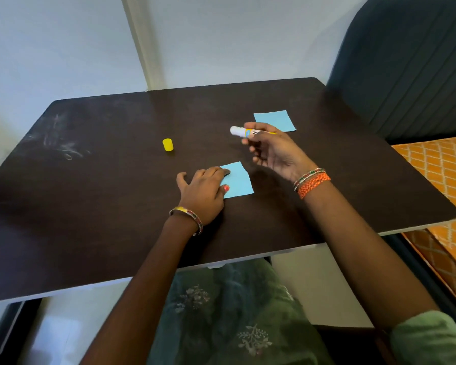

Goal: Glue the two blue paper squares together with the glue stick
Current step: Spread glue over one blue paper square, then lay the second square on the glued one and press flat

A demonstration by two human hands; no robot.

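Uncapped glue stick [245, 132] is pinched in right hand [274, 151] above centre frame. Near blue square [237, 180] is pinned flat by left hand [203, 191], fingers spread. Second blue square [274, 120] lies upper right; yellow cap [167, 145] centre-left. Glue should be stroked edge to edge, paper kept held.

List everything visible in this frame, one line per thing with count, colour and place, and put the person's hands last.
blue paper squares: 2, light blue; near square flat on the table under the left fingers, far square flat beyond the right hand
glue stick: 1, white with yellow-blue label, uncapped, held above the table
cap: 1, yellow, on the table, left of the squares
table: 1, dark brown
chair: 1, dark, far right
patterned fabric: 1, orange, right edge
left hand: rests on the near square
right hand: holds the glue stick
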